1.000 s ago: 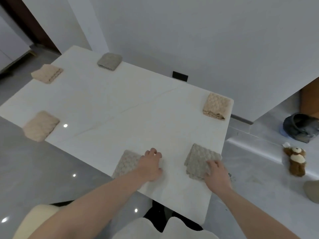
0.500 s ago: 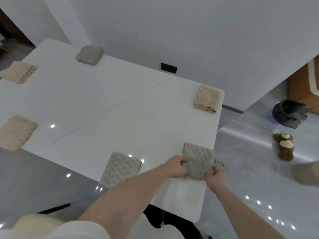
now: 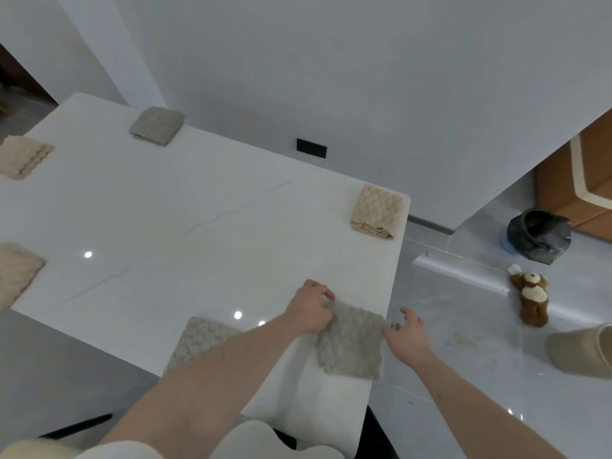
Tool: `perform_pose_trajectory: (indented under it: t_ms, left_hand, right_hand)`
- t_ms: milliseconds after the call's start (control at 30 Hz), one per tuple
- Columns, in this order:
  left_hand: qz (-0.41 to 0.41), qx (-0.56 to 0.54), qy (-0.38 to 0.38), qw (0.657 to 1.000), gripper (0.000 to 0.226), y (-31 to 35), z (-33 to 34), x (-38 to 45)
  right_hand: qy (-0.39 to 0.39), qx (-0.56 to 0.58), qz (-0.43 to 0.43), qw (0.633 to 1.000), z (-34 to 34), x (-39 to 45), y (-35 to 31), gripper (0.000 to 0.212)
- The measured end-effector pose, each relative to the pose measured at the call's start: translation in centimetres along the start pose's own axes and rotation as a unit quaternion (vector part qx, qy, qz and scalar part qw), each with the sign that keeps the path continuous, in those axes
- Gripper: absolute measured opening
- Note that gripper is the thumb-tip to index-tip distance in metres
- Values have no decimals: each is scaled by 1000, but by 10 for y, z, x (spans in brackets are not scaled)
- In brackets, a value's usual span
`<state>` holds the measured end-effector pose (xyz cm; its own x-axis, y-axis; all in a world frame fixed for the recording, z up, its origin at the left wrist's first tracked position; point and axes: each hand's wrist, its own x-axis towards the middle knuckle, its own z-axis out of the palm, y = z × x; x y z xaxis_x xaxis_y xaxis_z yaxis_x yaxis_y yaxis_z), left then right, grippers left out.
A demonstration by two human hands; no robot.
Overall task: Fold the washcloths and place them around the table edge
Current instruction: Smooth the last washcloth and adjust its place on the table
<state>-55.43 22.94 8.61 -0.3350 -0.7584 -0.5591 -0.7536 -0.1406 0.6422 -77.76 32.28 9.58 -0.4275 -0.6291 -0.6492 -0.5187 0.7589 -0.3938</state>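
I see the white table (image 3: 205,226) filling most of my view, its right edge running down toward me. Five folded washcloths sit around its edge: a beige one (image 3: 378,212) at the far right corner, a grey one (image 3: 157,125) at the far side, a beige one (image 3: 21,157) at the far left, another beige one (image 3: 15,273) at the left edge, and a grey one (image 3: 198,339) at the near edge, partly hidden by my left forearm. The grey washcloth (image 3: 351,346) I am working on hangs over the table near the right edge. My left hand (image 3: 309,309) has its fingers curled around the cloth's upper left corner, gripping it. My right hand (image 3: 405,339) touches the cloth's upper right corner; I cannot tell whether its fingers pinch it. On the floor to the right lie a dark pot (image 3: 538,235) and a small teddy bear (image 3: 531,298)
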Motion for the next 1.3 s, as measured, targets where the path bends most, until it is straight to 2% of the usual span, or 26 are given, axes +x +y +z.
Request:
perform_pose_trajectory:
  t_ms: [133,433,567,733,800,867,933,1033,1167,1233,1300]
  left_hand:
    - [-20,-35,43,998,34,32,-19,37]
    - [-71,-130,70,987,40,91,-33,138]
    - [-81,-192,76,975,38,108,-31,176]
    - [-94,-277,34,956,44,117,-21,202]
    - [-93,-297,39,949,40,118,-16,209]
    - [-84,-289,46,952,27,122,-18,211]
    - [-72,-297,87,948,15,124,-26,209]
    - [-63,-285,164,942,30,116,-49,200]
    - [-49,-222,244,943,39,96,-93,190]
    - [-71,-197,248,946,41,84,-113,190]
    - [-101,-133,221,961,49,70,-126,193]
  right_hand:
    - [-18,-14,-53,998,-43,50,-33,76]
    - [-30,12,-117,993,-103,149,-107,71]
    - [-50,73,-112,990,-108,186,-120,68]
    - [-100,115,-90,984,-103,203,-130,50]
    - [-103,117,-92,983,-99,209,-130,52]
    - [-109,115,-93,983,-99,210,-136,57]
    - [-108,119,-106,981,-99,208,-145,59]
    - [-106,140,-147,973,-93,204,-165,58]
    - [-159,164,-178,957,-73,198,-209,62]
    - [-178,157,-183,954,-60,198,-230,69]
    - [-183,124,-181,958,-47,200,-242,79]
